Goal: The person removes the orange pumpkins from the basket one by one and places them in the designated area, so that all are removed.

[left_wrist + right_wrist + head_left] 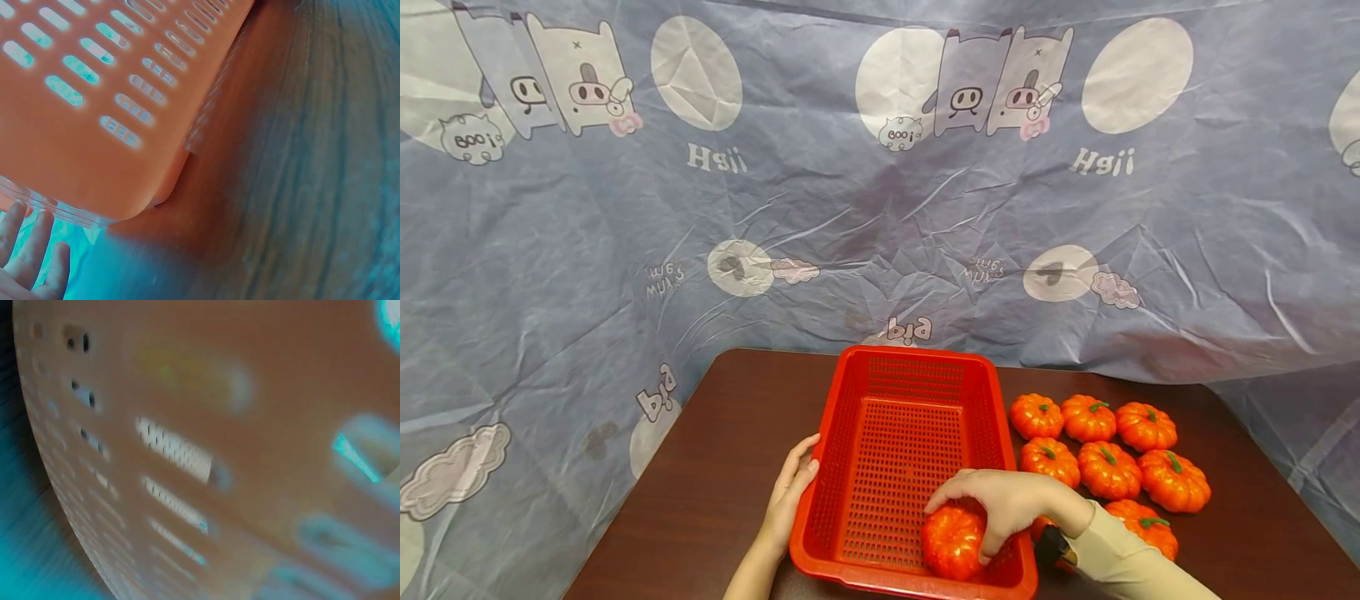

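A red plastic basket (917,357) with slotted walls and floor lies lengthwise on the table. Inside its near right corner, my right hand (1003,504) curls its fingers and thumb round an orange pumpkin (951,543). At the basket's left side my left hand (787,500) rests against the rim with its fingers extended. The left wrist view has the fingers of that hand (31,262) beside the basket's rim, under its slotted wall (87,175). Only the basket's slotted side (269,444) fills the right wrist view; hand and pumpkin are hidden there.
Several orange pumpkins (1108,469) with green stems stand in rows right of the basket. One (1142,525) is partly covered by the right sleeve (1120,550). The dark brown table (700,475) ends at a blue printed cloth (820,208) behind.
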A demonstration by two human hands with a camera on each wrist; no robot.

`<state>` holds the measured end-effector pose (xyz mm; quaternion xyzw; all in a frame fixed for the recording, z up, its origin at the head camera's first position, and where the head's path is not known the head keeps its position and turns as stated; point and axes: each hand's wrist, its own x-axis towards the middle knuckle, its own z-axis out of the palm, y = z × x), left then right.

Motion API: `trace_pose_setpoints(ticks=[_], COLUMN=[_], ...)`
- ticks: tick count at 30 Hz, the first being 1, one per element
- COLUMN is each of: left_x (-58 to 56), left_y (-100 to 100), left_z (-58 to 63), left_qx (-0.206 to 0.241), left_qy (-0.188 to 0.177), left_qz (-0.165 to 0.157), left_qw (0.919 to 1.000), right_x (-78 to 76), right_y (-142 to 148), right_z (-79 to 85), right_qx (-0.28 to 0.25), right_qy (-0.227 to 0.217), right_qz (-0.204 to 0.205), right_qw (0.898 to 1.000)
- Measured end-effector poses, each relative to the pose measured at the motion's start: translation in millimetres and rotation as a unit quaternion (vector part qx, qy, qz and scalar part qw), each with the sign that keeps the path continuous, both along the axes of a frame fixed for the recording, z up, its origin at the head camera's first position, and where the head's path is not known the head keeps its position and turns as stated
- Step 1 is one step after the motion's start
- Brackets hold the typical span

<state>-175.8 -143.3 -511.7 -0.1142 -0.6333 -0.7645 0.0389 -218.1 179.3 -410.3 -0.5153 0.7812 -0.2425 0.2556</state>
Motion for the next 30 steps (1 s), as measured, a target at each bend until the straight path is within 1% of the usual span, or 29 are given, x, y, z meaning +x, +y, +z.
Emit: trace_pose_setpoints(ticks=[8, 13, 17, 22, 25, 27, 30], left_x=[0.2, 0.6, 0.8, 1.2, 1.3, 1.3, 1.1], left_y=[0.0, 0.1, 0.5, -0.1, -0.3, -0.2, 0.4], left_z=[1.4, 2.0, 2.0, 1.9, 1.6, 1.3, 1.3], left_qx=[0.003, -0.001, 0.001, 0.001, 0.001, 0.003, 0.006], left_qy=[0.007, 0.019, 0.012, 0.012, 0.011, 0.008, 0.003], left_qz=[-0.005, -0.007, -0.003, -0.009, -0.011, -0.009, -0.005], left_qw=[1.0000, 0.9998, 0.9999, 0.9999, 0.9999, 0.9999, 1.0000], right_x=[-0.9, -0.6, 1.0, 0.1, 0.3, 0.4, 1.6], right_y=[3.1, 6.8, 11.2, 21.4, 30.4, 36.0, 43.6], right_z=[-3.0, -4.1, -3.2, -1.2, 1.5, 3.5, 6.1], right_qx=[-0.052, -0.114, -0.167, -0.238, -0.264, -0.280, -0.303], right_qy=[-0.021, -0.038, -0.060, -0.083, -0.101, -0.100, -0.115], right_qz=[-0.006, -0.011, -0.027, -0.030, -0.049, -0.056, -0.066], right_qw=[0.998, 0.993, 0.984, 0.967, 0.958, 0.953, 0.944])
